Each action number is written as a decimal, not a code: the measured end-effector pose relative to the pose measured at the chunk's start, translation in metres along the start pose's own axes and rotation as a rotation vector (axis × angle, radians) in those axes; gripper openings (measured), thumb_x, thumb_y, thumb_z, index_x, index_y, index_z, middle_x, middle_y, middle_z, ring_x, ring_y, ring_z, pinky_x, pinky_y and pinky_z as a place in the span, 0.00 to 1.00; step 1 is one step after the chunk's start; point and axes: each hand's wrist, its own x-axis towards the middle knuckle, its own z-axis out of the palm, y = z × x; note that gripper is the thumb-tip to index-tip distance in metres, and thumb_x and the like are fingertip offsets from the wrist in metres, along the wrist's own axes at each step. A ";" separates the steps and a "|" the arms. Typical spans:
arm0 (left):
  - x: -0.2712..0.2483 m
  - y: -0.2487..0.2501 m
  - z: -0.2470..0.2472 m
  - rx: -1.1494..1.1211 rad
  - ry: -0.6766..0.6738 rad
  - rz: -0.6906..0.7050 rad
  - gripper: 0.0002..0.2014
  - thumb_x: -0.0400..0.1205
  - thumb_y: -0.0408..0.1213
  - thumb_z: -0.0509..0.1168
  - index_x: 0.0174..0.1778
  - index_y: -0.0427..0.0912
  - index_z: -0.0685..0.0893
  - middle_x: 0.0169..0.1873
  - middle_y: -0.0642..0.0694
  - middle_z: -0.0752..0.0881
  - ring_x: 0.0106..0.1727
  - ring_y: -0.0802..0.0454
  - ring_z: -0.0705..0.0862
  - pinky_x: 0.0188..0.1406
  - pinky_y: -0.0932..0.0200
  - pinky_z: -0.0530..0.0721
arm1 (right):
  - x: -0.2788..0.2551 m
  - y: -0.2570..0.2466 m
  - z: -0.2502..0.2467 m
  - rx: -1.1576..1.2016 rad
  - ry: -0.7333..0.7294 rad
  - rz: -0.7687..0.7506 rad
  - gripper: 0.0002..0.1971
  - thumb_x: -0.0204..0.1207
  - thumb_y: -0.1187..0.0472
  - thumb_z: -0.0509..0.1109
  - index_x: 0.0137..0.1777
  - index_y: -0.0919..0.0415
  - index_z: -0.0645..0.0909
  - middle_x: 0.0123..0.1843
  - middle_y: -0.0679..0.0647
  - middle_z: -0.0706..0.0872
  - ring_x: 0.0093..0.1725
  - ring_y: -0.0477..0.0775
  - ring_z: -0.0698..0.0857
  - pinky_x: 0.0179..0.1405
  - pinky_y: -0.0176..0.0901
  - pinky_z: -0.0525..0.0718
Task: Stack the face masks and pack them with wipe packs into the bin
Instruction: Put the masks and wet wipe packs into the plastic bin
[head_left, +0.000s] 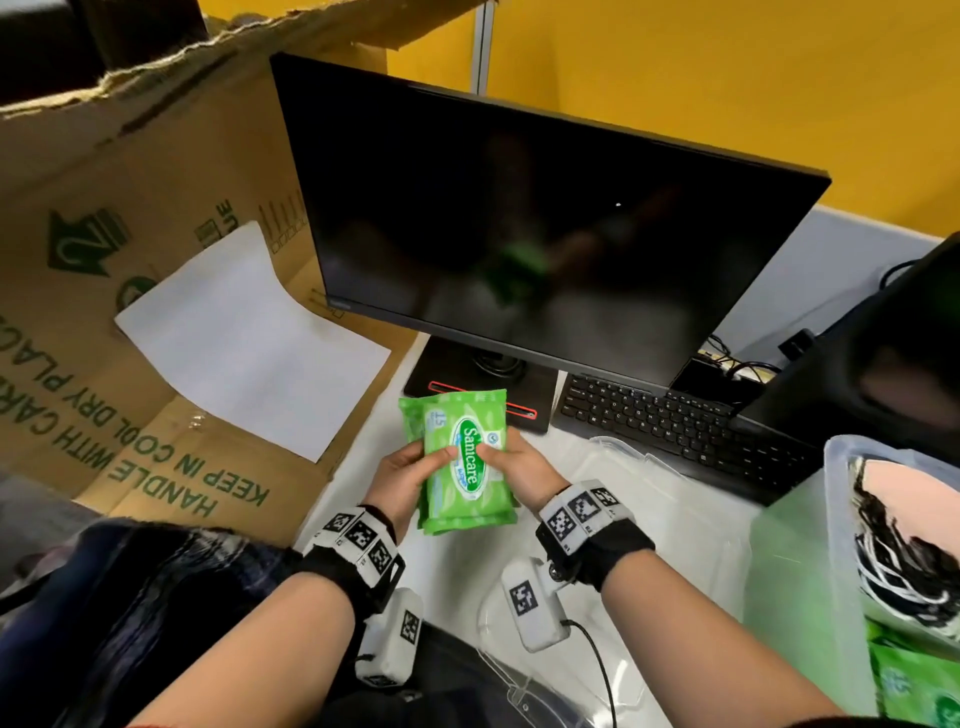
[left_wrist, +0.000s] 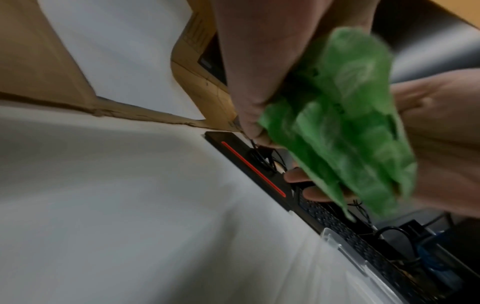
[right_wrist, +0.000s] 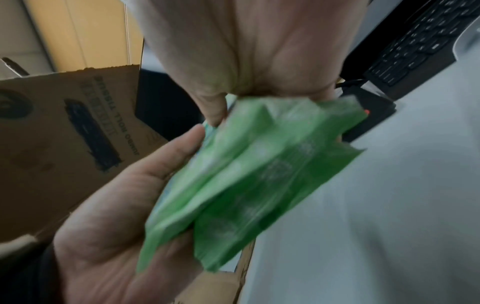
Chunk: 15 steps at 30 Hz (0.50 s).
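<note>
A small stack of green Sanicare wipe packs (head_left: 462, 462) is held above the white table, label up, between both hands. My left hand (head_left: 415, 473) grips its left edge with the thumb on top. My right hand (head_left: 506, 460) grips the right edge the same way. In the left wrist view the wipe packs (left_wrist: 345, 127) look crumpled and blurred under the left hand (left_wrist: 249, 86). In the right wrist view the right hand (right_wrist: 246, 57) pinches the wipe packs (right_wrist: 246, 181) while the left palm (right_wrist: 116, 226) cups them. At the right stands a clear bin (head_left: 841, 499) holding face masks (head_left: 904, 561) and more green packs (head_left: 914, 680).
A dark monitor (head_left: 545, 234) and its base (head_left: 441, 374) stand right behind the packs, with a black keyboard (head_left: 675, 421) to the right. A clear plastic lid (head_left: 675, 488) lies on the table. A big cardboard box (head_left: 130, 260) with a white sheet (head_left: 249, 338) fills the left.
</note>
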 end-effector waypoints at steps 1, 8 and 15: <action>-0.002 0.001 0.004 0.029 -0.031 0.011 0.15 0.77 0.25 0.66 0.60 0.37 0.82 0.46 0.42 0.90 0.46 0.45 0.88 0.44 0.53 0.87 | 0.000 0.001 0.005 -0.042 -0.011 0.003 0.17 0.83 0.69 0.57 0.71 0.68 0.64 0.61 0.63 0.78 0.50 0.54 0.83 0.52 0.46 0.84; 0.008 0.002 -0.005 0.092 -0.040 -0.022 0.38 0.83 0.36 0.60 0.81 0.58 0.42 0.69 0.45 0.76 0.64 0.44 0.81 0.60 0.46 0.81 | 0.010 0.006 0.002 -0.026 -0.086 0.060 0.54 0.71 0.71 0.73 0.81 0.54 0.33 0.73 0.57 0.75 0.66 0.56 0.79 0.68 0.58 0.77; 0.026 -0.010 -0.019 0.297 0.007 -0.122 0.39 0.77 0.67 0.53 0.81 0.55 0.51 0.64 0.43 0.82 0.63 0.46 0.82 0.70 0.42 0.75 | 0.021 0.003 0.020 -0.276 -0.117 -0.026 0.34 0.53 0.66 0.83 0.59 0.58 0.72 0.59 0.63 0.84 0.59 0.62 0.84 0.62 0.61 0.81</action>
